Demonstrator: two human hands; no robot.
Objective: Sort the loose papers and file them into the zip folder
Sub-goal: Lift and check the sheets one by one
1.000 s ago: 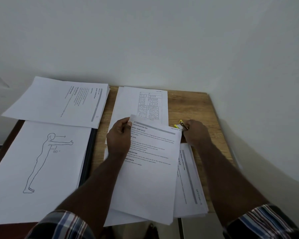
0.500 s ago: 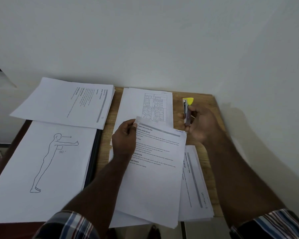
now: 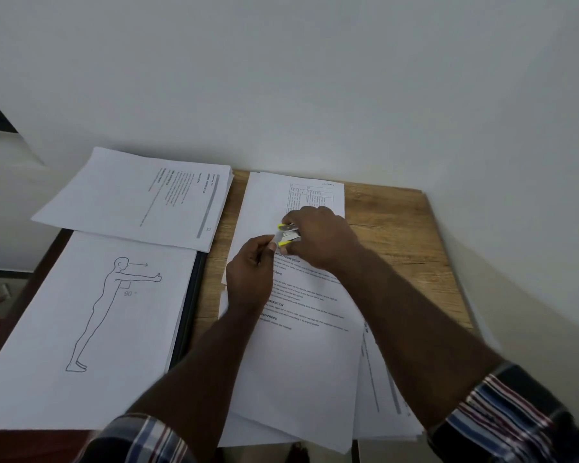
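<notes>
Right hand [image 3: 318, 235] now over the top left corner of the text sheets [image 3: 301, 345], fingers curled round a small yellow and silver stapler [image 3: 287, 234]. Half a second ago held upright off to the right, above bare table [image 3: 398, 235]; since then swung across and laid level, mouth toward the corner. Left hand [image 3: 251, 275] unmoved at that corner, thumb and fingers pinching the paper edge to keep the sheets squared. Whether the corner already sits inside the stapler's mouth: cannot tell, hidden by both hands.

Reading: sorting of this set apparently done, binding step in hand before filing.

Elsewhere: table-printed sheet [image 3: 274, 198] lying beneath, toward the wall; another text stack [image 3: 141, 198] far left; figure drawing sheet [image 3: 91, 315] on top of a dark flat thing [image 3: 191, 305], likely the zip folder, only its edge showing. More sheets [image 3: 381, 389] under the right forearm. Nothing filed yet, as far as visible.
</notes>
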